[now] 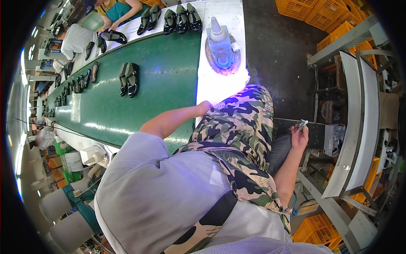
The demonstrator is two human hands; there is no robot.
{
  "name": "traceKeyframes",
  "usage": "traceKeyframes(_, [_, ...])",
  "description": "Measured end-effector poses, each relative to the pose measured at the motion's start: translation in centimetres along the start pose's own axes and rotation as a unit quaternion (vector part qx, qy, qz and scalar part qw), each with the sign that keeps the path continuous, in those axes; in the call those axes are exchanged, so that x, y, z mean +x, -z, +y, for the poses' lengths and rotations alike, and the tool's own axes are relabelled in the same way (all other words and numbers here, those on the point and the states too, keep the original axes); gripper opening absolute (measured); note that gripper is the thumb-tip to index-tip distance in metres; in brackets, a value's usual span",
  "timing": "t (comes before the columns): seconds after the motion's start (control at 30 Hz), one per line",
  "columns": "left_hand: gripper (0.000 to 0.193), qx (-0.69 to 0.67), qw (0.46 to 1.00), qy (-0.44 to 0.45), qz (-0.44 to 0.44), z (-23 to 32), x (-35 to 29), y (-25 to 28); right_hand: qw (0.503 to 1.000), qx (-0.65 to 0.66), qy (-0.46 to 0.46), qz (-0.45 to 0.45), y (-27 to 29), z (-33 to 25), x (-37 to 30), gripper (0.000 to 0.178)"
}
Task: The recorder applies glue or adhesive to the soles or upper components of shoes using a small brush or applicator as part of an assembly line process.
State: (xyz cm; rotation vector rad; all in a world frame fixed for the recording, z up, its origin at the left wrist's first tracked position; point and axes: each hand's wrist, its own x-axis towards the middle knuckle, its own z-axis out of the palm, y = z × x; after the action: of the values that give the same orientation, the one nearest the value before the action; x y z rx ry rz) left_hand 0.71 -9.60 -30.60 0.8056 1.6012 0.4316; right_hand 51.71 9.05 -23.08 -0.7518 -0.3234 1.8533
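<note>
Green conveyor (169, 84), small grey-white item (301, 124) clamped in right fingers (294, 130), jutting past tips, left hand (204, 108), fingers unclear

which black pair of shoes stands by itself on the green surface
The shiny strapped pair, right of the row of shoes and apart from those on the white ledge.

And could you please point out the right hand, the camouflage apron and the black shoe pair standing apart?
Right hand (300, 139): head view, middle.
Camouflage apron (239, 127): head view, lap part.
Shoe pair (133, 81): head view, rightmost shoe.
</note>
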Motion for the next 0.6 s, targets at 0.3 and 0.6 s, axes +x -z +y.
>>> traceKeyframes(0.3, [0.022,-0.024,1.000,0.012,-0.008,0.23,-0.09,-0.03,1.000,-0.005,0.004,0.005,-0.02,0.05,0.03,0.010])
traceKeyframes(0.6, [0.022,-0.013,1.000,0.018,-0.013,0.03,0.02,0.03,1.000,0.001,-0.001,0.000,-0.05,0.04,0.04,0.011])
